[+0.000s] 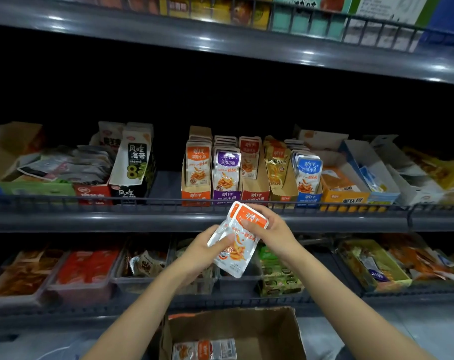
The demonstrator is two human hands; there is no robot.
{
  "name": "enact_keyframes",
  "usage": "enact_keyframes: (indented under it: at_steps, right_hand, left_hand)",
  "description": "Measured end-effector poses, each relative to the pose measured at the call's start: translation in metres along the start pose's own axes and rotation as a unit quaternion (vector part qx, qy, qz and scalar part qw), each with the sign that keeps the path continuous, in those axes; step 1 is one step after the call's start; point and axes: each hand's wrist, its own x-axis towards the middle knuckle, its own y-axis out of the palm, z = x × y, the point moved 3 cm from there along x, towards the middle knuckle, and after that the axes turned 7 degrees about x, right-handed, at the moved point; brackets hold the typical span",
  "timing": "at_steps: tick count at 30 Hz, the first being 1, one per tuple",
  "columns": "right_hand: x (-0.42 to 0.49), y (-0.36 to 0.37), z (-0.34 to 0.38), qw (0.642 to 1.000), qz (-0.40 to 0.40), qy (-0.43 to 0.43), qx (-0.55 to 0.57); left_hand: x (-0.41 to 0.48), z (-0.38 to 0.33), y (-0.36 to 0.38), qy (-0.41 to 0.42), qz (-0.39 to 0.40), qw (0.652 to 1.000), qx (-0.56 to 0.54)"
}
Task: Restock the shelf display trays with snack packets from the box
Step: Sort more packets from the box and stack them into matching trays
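Both hands gripping glossy, flat snack packets (242, 255) | left hand (202, 252) fingers curling underneath | right hand (272, 229) pinching orange top | cardboard box (233, 326) gaping below

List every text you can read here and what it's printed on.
"风吃海带", "8": black-and-white packet, middle shelf.
"劲仔": orange packets gripped by the left hand and right hand.
"深海小鱼": purple packet, middle shelf.
"劲仔": blue packet.
Blurred, unreadable: top-shelf boxes, bottom-shelf trays, loose packets in the cardboard box.
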Motion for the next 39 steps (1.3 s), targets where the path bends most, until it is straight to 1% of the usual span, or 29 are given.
enact_keyframes:
  at_steps: [4, 7, 8, 13, 15, 17, 19, 24, 28, 30, 32, 34, 36, 39]
  right_hand:
    - [0.011, 0.003, 0.014, 0.999, -0.021, -0.046, 0.007]
    - [0.017, 0.009, 0.019, 0.998, -0.025, -0.048, 0.016]
    - [0.02, 0.011, 0.02, 0.999, -0.021, -0.043, 0.019]
    - [0.037, 0.023, 0.033, 1.0, 0.01, -0.026, 0.0]
    - [0.043, 0.027, 0.038, 0.999, 0.026, -0.023, 0.0]
    - [0.05, 0.033, 0.039, 0.999, 0.04, -0.005, 0.028]
    - [0.058, 0.036, 0.041, 0.998, 0.046, 0.012, 0.039]
    - [0.084, 0.04, 0.057, 0.998, 0.058, -0.023, 0.011]
    - [0.104, 0.045, 0.071, 0.994, 0.078, -0.068, -0.031]
    - [0.118, 0.044, 0.08, 0.993, 0.061, -0.086, -0.045]
    - [0.131, 0.043, 0.089, 0.99, 0.041, -0.107, -0.082]
    - [0.144, 0.044, 0.096, 0.982, 0.037, -0.128, -0.137]
    - [0.155, 0.05, 0.101, 0.973, 0.045, -0.137, -0.182]
    - [0.173, 0.059, 0.1, 0.965, 0.056, -0.12, -0.227]
  left_hand:
    - [-0.001, -0.013, -0.01, 0.005, -0.022, 1.0, 0.006]
    - [0.001, -0.022, -0.023, 0.03, -0.036, 0.997, 0.061]
    - [0.002, -0.024, -0.027, 0.034, -0.037, 0.997, 0.063]
    - [0.014, -0.024, -0.046, -0.001, -0.017, 0.998, -0.067]
    - [0.017, -0.024, -0.051, 0.002, -0.005, 0.995, -0.099]
    - [0.02, -0.025, -0.059, 0.01, 0.006, 0.992, -0.129]
    - [0.024, -0.027, -0.066, 0.015, 0.006, 0.99, -0.137]
    - [0.04, -0.035, -0.085, 0.049, -0.062, 0.991, -0.104]
    - [0.053, -0.047, -0.099, 0.083, -0.096, 0.989, -0.073]
    - [0.062, -0.053, -0.11, 0.125, -0.14, 0.982, -0.032]
    - [0.072, -0.056, -0.123, 0.16, -0.193, 0.968, 0.021]
    - [0.083, -0.054, -0.133, 0.158, -0.219, 0.961, 0.064]
    - [0.096, -0.046, -0.139, 0.142, -0.218, 0.958, 0.117]
    - [0.108, -0.036, -0.138, 0.13, -0.173, 0.966, 0.142]
